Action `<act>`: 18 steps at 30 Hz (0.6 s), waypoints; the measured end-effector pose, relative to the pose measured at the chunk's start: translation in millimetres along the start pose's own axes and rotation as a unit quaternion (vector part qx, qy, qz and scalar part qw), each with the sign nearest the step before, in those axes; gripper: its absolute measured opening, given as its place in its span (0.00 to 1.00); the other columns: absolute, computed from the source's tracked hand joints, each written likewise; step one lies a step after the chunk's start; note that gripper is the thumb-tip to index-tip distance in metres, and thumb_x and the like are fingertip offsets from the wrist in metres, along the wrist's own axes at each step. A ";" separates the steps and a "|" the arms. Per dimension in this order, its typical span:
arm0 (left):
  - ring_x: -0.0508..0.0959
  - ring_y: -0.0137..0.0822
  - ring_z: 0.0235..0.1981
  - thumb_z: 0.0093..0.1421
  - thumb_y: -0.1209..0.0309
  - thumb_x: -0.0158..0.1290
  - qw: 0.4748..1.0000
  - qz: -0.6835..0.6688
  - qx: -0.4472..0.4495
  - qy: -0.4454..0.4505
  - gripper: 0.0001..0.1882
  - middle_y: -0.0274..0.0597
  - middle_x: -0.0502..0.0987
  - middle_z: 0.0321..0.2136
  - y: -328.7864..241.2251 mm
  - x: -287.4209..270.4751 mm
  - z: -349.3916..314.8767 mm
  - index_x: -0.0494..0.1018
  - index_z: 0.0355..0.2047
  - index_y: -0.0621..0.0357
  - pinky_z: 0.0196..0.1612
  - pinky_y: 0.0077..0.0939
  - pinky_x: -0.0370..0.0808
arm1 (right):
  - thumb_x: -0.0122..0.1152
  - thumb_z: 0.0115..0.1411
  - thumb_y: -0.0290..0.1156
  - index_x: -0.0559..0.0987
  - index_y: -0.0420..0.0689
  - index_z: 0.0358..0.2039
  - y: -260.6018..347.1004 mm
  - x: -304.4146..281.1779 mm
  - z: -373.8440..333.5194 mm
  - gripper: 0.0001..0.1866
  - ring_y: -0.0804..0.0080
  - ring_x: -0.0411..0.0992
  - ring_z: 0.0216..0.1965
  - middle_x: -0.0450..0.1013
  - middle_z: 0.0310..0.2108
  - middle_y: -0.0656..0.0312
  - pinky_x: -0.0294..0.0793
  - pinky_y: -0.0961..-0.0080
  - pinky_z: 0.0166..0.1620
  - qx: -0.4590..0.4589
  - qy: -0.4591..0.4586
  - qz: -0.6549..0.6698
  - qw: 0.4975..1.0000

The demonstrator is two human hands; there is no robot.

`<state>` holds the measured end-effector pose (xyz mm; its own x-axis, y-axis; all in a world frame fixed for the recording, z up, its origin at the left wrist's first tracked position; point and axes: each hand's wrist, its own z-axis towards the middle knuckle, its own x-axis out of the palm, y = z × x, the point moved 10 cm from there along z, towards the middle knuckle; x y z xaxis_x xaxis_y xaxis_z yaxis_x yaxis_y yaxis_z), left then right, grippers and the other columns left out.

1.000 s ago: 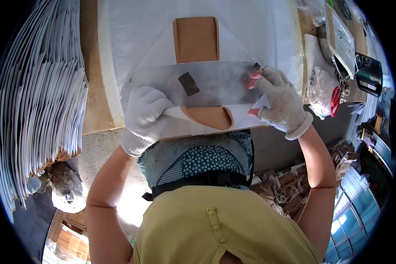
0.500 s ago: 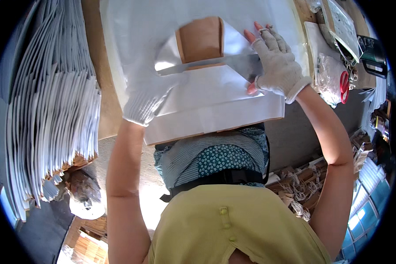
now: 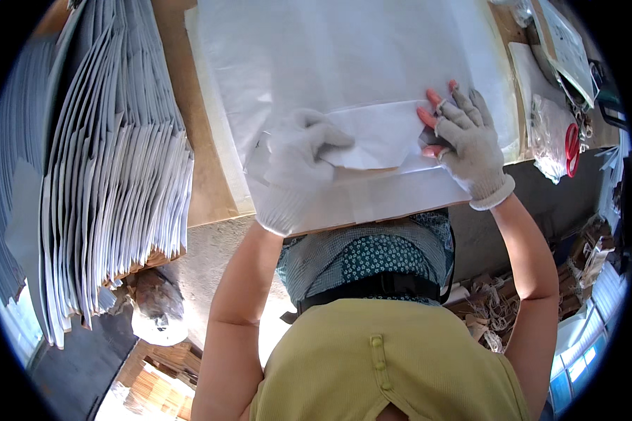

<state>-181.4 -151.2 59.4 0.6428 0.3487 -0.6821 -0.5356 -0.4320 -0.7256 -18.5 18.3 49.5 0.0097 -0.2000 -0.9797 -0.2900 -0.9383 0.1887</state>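
Note:
A white paper bag (image 3: 393, 190) with brown inner edges lies across the near side of the table, partly folded. Its white flap (image 3: 383, 137) is turned down toward me, a thin brown edge showing along the bottom. My left hand (image 3: 295, 158), in a white knitted glove, is on the flap's left end with bent fingers closed at its edge; glare blurs part of this hand. At the right end, my right hand (image 3: 467, 137) lies with fingers spread, pressing on the paper. The glove on it leaves pinkish fingertips showing.
A tall row of folded white paper pieces (image 3: 119, 161) stands at the left. Pale sheeting (image 3: 372, 49) covers the table. To the right are red-handled scissors (image 3: 572, 149) and a clear plastic bag (image 3: 546, 133). Below left, a filled plastic bag (image 3: 158, 302) rests near brown cardboard pieces (image 3: 158, 386).
The flap has folded down toward me, covering the brown opening. My left hand has moved right onto it, and its fingers have bent. The view has shifted slightly.

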 end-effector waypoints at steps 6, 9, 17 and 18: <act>0.76 0.46 0.48 0.50 0.71 0.66 0.995 -0.004 0.069 0.069 0.16 0.42 0.76 0.46 -8.9 8.4 -4.2 0.84 0.42 0.52 0.53 0.37 0.75 | 0.61 0.63 0.38 0.84 0.48 0.55 48.5 -10.5 34.9 0.21 0.50 0.70 0.66 0.78 0.60 0.55 0.54 0.51 0.75 -0.081 -0.092 0.138 0.983; 0.76 0.46 0.46 0.50 0.70 0.63 0.991 0.109 0.039 -0.067 0.16 0.42 0.76 0.44 -1.0 -6.0 -8.0 0.81 0.41 0.53 0.52 0.42 0.73 | 0.59 0.62 0.39 0.83 0.47 0.55 71.7 -6.6 45.8 0.22 0.49 0.71 0.66 0.78 0.59 0.55 0.58 0.52 0.73 -0.099 -0.131 0.114 0.980; 0.77 0.44 0.43 0.53 0.69 0.62 0.933 0.265 0.120 -0.214 0.16 0.40 0.74 0.46 -35.9 7.2 -4.4 0.78 0.44 0.54 0.46 0.43 0.74 | 0.59 0.59 0.35 0.82 0.45 0.55 71.3 -10.9 55.6 0.23 0.47 0.70 0.65 0.77 0.59 0.53 0.63 0.48 0.70 -0.015 -0.194 0.135 0.972; 0.77 0.45 0.44 0.54 0.69 0.62 0.938 0.251 0.125 -0.202 0.17 0.41 0.74 0.46 -36.2 5.9 -3.2 0.78 0.44 0.54 0.46 0.43 0.74 | 0.59 0.59 0.35 0.82 0.44 0.55 70.8 -11.8 55.7 0.23 0.47 0.71 0.64 0.77 0.59 0.53 0.63 0.48 0.70 -0.018 -0.202 0.132 0.970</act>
<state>-156.5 -136.2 81.9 0.0420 0.4625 -0.8856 -0.8597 -0.4349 -0.2679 -92.4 -30.0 70.7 -0.4382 -0.3148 -0.8420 -0.1971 -0.8802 0.4317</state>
